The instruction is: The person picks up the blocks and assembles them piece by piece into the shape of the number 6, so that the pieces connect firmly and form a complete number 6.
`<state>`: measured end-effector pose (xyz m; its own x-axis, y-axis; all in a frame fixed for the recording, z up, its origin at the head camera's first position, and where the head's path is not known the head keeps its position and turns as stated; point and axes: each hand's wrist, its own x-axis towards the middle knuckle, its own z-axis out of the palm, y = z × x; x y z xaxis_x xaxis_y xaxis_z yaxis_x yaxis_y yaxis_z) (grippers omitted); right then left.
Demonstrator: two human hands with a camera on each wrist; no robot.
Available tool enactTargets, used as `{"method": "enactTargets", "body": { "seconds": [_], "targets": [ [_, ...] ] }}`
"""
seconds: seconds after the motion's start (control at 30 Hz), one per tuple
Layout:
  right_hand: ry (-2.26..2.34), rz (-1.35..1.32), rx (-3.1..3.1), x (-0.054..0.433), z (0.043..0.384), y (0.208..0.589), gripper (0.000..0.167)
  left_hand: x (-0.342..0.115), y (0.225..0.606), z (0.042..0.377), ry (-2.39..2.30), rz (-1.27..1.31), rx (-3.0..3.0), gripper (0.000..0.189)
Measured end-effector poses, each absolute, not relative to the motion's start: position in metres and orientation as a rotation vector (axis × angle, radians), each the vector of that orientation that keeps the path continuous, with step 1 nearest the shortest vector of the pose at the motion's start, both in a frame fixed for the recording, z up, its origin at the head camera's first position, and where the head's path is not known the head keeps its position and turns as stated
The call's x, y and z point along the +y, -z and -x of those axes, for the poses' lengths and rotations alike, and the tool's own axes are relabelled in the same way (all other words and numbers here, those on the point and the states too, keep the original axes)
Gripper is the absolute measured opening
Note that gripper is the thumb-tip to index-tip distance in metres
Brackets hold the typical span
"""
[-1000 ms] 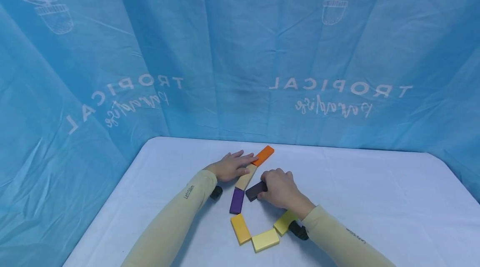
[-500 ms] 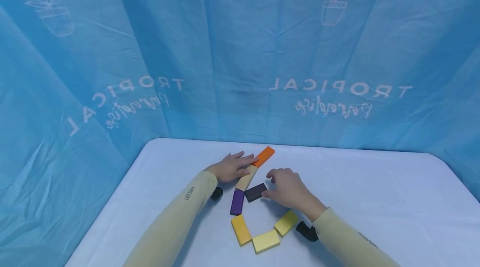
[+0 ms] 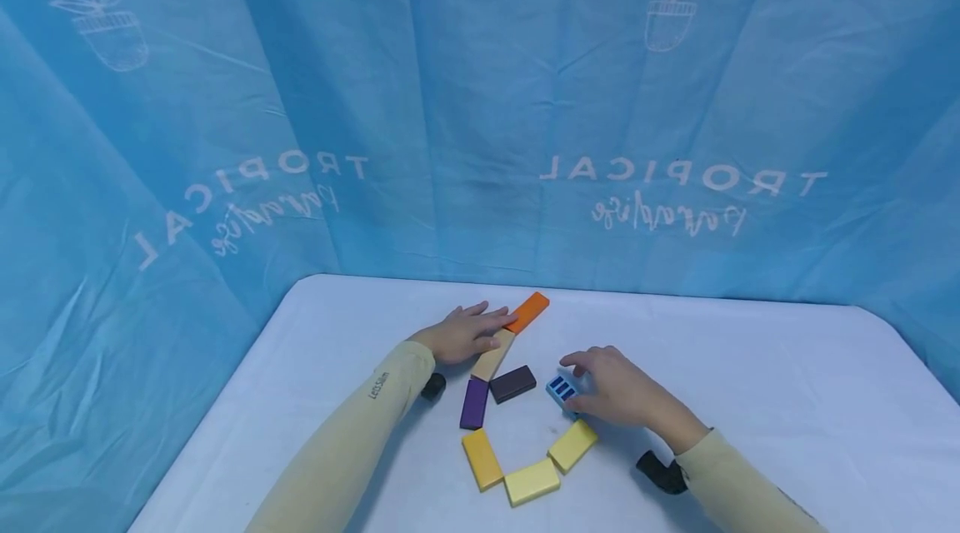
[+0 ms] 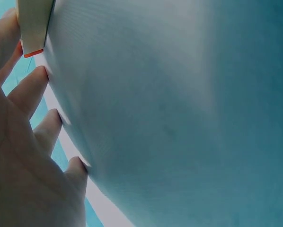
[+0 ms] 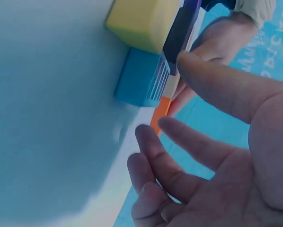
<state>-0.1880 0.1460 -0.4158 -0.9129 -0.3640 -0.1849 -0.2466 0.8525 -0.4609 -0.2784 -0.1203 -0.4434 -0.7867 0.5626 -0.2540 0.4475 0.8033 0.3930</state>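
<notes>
My left hand [image 3: 459, 336] lies with spread fingers at the joint of a plain wood block [image 3: 492, 356] and an orange block [image 3: 528, 312]. In the left wrist view, the thumb and forefinger sit on either side of the wood block [image 4: 33, 26]. My right hand [image 3: 618, 387] hovers around a light blue block with dark blue stripes [image 3: 561, 388], thumb and fingers apart. The right wrist view shows a gap between its fingertips and the blue block [image 5: 137, 78]. Left of this, a dark brown block [image 3: 513, 384] lies at the wood block's lower end.
A purple block [image 3: 474, 403] continues the row downward. Below it, an amber block [image 3: 482, 459], a pale yellow block [image 3: 532, 481] and a yellow-green block [image 3: 572, 445] form a curve. The white table [image 3: 750, 400] reaches back to a blue curtain [image 3: 480, 100].
My right hand has let go of the dark brown block and moved right and toward me. The striped blue block now shows beside it. My left hand has stayed put.
</notes>
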Motion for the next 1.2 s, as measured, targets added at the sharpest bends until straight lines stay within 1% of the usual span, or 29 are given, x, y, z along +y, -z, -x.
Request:
{"method": "enactTargets", "body": {
  "seconds": [0.27,1.2],
  "targets": [
    [0.678,0.54,2.706,0.156,0.184,0.419,0.051,-0.121,0.443,0.278,-0.456,-0.774,2.624,0.056],
    [0.68,0.568,2.702,0.146,0.186,0.426,0.05,-0.121,0.443,0.278,-0.46,-0.787,2.632,0.054]
  ]
}}
